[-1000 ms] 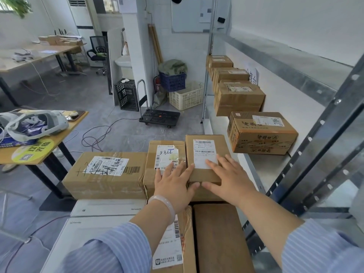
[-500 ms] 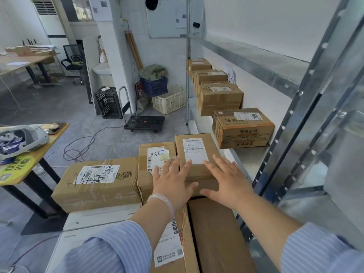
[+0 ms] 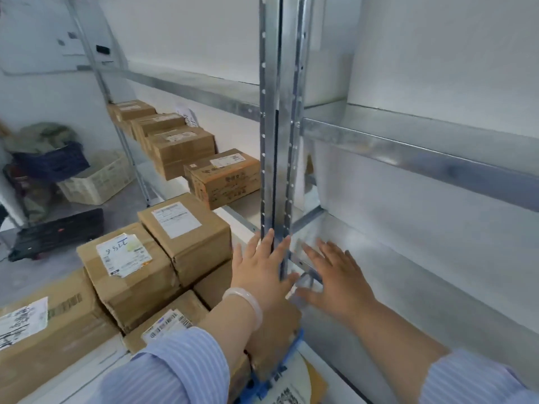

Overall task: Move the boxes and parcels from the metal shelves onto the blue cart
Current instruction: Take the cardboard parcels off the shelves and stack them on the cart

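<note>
Two small brown boxes with white labels sit on top of the stacked parcels at lower left. A corner of the blue cart shows below them. My left hand, with a pale bracelet, hovers open in front of the metal shelf upright, off the boxes. My right hand is open over the bare steel shelf, touching nothing. Several brown boxes stand in a row on the shelf at the far left.
A larger labelled box lies at the lower left of the stack. On the floor beyond are a black platform trolley, a white crate and a dark blue crate. White wall stands behind the shelves.
Both hands have come off the top small box and moved right, toward the shelf. My view has swung right, so the shelf upright now stands in the middle.
</note>
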### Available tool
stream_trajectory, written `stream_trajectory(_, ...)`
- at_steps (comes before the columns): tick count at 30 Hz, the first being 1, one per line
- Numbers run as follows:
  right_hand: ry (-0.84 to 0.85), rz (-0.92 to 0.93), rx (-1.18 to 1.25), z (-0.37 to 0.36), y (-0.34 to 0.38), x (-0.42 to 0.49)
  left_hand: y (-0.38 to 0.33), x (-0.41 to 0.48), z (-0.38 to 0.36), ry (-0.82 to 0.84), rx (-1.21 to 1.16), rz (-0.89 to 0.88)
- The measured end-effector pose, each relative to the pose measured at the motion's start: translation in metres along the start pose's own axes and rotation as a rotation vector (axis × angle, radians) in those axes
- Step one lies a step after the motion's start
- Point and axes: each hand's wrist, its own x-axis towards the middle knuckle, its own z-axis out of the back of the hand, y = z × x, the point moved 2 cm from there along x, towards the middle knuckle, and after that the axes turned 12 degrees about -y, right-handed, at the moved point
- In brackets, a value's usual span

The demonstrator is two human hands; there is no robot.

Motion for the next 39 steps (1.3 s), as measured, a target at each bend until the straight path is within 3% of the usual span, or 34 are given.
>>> stream_trajectory(8,0.067,-0.412,-0.17,0.049,-0.094,-0.119,-0.135,-0.015,-0.017,0.103,-0.128,-0.274)
stream_trajectory(22,0.04,-0.844,-0.326,0.167,-0.27,-0.339,-0.424,-0.087,-0.057,0.235,-0.27,-0.656)
stream_trajectory(32,-0.019,-1.063,-0.282,0.228,-0.352,-0.453,-0.579,-0.144,-0.079,0.441,-0.291,-0.773)
stream_trajectory(39,-0.042,-1.054,-0.296,0.23,-0.375,-0.48,-0.616,-0.161,-0.094,0.51,-0.271,-0.771)
